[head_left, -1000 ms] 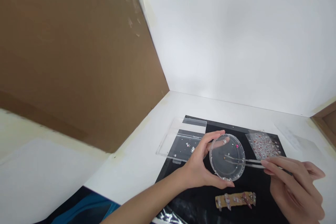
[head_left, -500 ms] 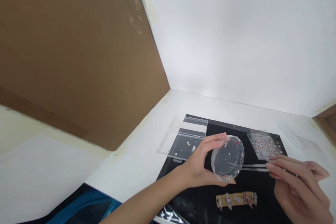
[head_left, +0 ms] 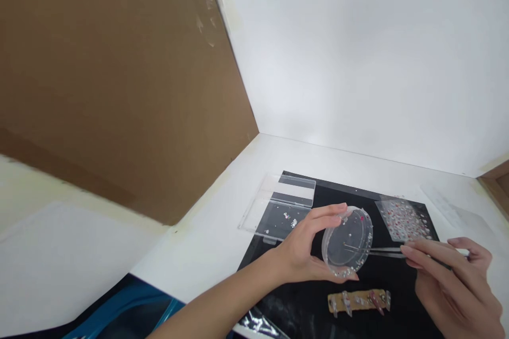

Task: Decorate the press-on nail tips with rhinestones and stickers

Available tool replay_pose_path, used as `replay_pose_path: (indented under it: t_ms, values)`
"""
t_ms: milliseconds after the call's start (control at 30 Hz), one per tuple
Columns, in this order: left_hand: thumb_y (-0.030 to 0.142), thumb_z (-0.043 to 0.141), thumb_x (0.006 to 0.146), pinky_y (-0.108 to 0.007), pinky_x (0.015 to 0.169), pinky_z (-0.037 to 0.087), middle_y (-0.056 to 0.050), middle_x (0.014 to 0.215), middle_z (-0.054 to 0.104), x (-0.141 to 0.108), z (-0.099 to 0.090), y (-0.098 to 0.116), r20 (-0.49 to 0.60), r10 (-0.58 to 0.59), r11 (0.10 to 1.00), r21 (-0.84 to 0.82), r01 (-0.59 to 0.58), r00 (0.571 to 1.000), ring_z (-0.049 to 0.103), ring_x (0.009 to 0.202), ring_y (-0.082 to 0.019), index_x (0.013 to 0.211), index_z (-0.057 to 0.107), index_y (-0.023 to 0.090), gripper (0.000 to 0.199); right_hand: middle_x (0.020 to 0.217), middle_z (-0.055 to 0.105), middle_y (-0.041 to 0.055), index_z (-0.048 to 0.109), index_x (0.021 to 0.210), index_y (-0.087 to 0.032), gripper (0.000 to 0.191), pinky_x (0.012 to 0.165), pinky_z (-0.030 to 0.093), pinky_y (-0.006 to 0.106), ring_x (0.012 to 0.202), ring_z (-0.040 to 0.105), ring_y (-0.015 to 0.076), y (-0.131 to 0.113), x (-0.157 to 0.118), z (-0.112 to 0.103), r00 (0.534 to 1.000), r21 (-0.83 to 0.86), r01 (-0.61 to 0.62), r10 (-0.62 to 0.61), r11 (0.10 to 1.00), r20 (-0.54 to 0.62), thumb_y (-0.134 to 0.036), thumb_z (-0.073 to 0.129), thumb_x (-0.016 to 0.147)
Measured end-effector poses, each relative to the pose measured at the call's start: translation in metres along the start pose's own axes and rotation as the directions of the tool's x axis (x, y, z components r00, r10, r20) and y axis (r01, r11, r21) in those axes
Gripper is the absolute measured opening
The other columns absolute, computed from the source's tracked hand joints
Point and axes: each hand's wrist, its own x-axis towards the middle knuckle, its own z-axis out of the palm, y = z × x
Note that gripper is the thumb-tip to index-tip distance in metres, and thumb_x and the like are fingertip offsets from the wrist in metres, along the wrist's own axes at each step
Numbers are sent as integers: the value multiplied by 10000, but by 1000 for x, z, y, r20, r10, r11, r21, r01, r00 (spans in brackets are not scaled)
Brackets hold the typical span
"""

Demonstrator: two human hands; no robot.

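The left hand (head_left: pixel 300 246) grips a clear round plastic dish (head_left: pixel 347 241) by its edge, thumb along the near rim and fingers curled over the far rim, holding it tilted above a black mat (head_left: pixel 302 296). Small sparkling rhinestones (head_left: pixel 348 271) gather along the dish's near rim, and a pink one (head_left: pixel 361 218) sits by the far rim. The right hand (head_left: pixel 449 280) is closed in a pinch on a pair of slim metal tweezers (head_left: pixel 384 251), which reach left from the right side of the mat, and their tips lie over the middle of the dish; whether they grip anything is too small to tell. Left of the dish, a clear plastic case (head_left: pixel 274 217) lies open with a few stones in it, partly on the mat. To the far right is a sheet of red-and-white stones (head_left: pixel 403 220), and near the mat's near edge lies a cardboard strip (head_left: pixel 358 302) carrying pointed nail tips. All this sits on a white tabletop (head_left: pixel 318 159), with a brown cardboard panel (head_left: pixel 119 90) to the left.
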Motion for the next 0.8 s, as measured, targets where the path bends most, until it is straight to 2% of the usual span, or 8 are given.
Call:
replay_pose_path:
  t_ms: [100, 200, 267, 333, 400, 533, 667, 800]
  values:
    - [359, 985, 855, -393, 1286, 515, -243, 1548, 595, -3, 0, -1, 6, -14, 1000, 21, 14, 1000, 568, 1548, -273, 1673, 418, 112, 1025, 860, 761, -43, 752, 1009, -259, 367, 797, 490, 376, 675, 704, 118, 2, -1, 0, 1000, 10, 0, 0, 1000, 7, 82, 622, 965]
    - [417, 988, 845, -430, 1249, 555, -239, 1537, 604, -5, 1, -2, -18, -18, 999, 33, 18, 1000, 597, 1518, -295, 1682, 415, 144, 1050, 933, 743, -3, 776, 1101, -257, 393, 752, 523, 343, 776, 699, 143, 4, -1, -1, 999, 51, 23, -25, 998, 37, 81, 636, 958]
    - [409, 992, 841, -431, 1255, 550, -230, 1542, 594, -6, 1, -2, -26, -17, 1000, 23, 17, 1000, 590, 1524, -291, 1693, 407, 151, 1065, 1013, 732, 39, 774, 1325, -244, 517, 738, 547, 340, 840, 699, 170, 4, -2, -4, 997, 102, 35, -41, 994, 63, 87, 666, 942]
    - [377, 998, 834, -419, 1270, 536, -227, 1557, 577, -6, 2, -3, -20, -18, 1000, 8, 18, 1000, 572, 1539, -285, 1701, 397, 141, 1081, 1048, 705, 55, 666, 1566, -272, 723, 709, 557, 327, 858, 691, 178, 4, -5, -5, 998, 132, 26, -34, 991, 58, 93, 663, 942]
    - [362, 1010, 817, -419, 1276, 533, -226, 1581, 561, -7, 1, -3, 1, -23, 1000, 5, 23, 1000, 562, 1547, -290, 1710, 381, 145, 1114, 1051, 668, 51, 559, 1669, -312, 804, 670, 551, 291, 821, 673, 150, 4, -7, -5, 999, 128, 1, -7, 992, 44, 89, 611, 974]
    - [344, 1006, 821, -458, 1258, 556, -206, 1611, 555, -10, -2, -6, 28, -41, 999, 3, 41, 999, 568, 1544, -300, 1730, 359, 199, 1125, 1080, 656, 30, 528, 1685, -357, 825, 686, 562, 217, 790, 679, 94, 7, -8, -2, 997, 87, -4, -2, 996, 73, 98, 557, 997]
    - [347, 991, 843, -463, 1259, 555, -203, 1622, 556, -11, -5, -7, 59, -47, 999, -16, 48, 997, 552, 1564, -293, 1734, 362, 215, 1098, 1061, 703, 23, 508, 1704, -302, 839, 744, 579, 240, 788, 700, 113, 12, -5, -2, 987, 30, 108, -111, 994, 118, 94, 613, 972]
    - [385, 972, 870, -441, 1242, 567, -200, 1584, 595, -8, -5, -7, 53, -30, 999, 29, 28, 998, 571, 1549, -278, 1730, 369, 224, 1062, 1008, 723, 6, 581, 1644, -277, 780, 763, 584, 255, 773, 700, 121, 15, -6, -2, 985, 0, 144, -143, 990, 99, 100, 629, 963]
